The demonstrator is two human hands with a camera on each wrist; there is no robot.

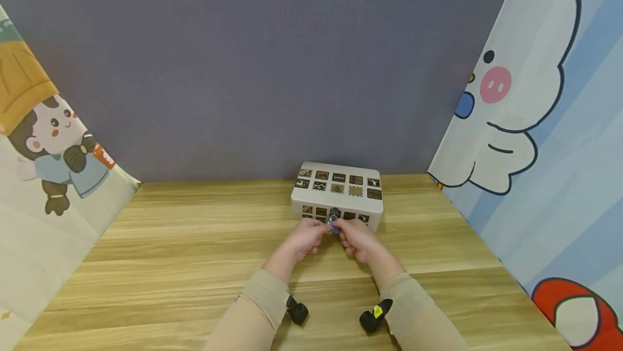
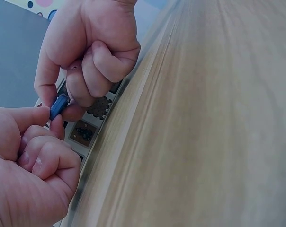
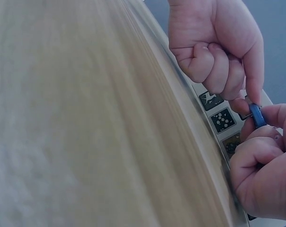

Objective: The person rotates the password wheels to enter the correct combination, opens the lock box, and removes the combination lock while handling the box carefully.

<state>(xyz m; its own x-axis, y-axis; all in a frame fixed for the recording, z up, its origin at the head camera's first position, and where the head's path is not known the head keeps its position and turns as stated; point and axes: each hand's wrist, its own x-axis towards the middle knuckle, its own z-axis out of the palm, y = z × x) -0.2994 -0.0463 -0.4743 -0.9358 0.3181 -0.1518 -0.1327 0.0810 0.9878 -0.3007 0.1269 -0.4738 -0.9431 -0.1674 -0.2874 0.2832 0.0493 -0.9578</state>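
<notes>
Head view: At 12 o'clock on a wooden table (image 1: 194,264), a person's left hand (image 1: 307,236) and right hand (image 1: 359,237) meet at the 6 o'clock side of a picture-covered box (image 1: 337,189), both pinching what looks like a small blue lock (image 1: 333,223) just below a metal clasp (image 1: 334,213). A steady, square grip would suit so small a piece.

Left wrist view: The lock sits at 9 o'clock between fingertips, other fingers curled away; whether it joins the clasp is hidden. Light, opposed pressure seems best.

Right wrist view: At 3 o'clock, both hands' thumbs and forefingers crowd the lock; gentle, small movements should keep the box from sliding.
</notes>
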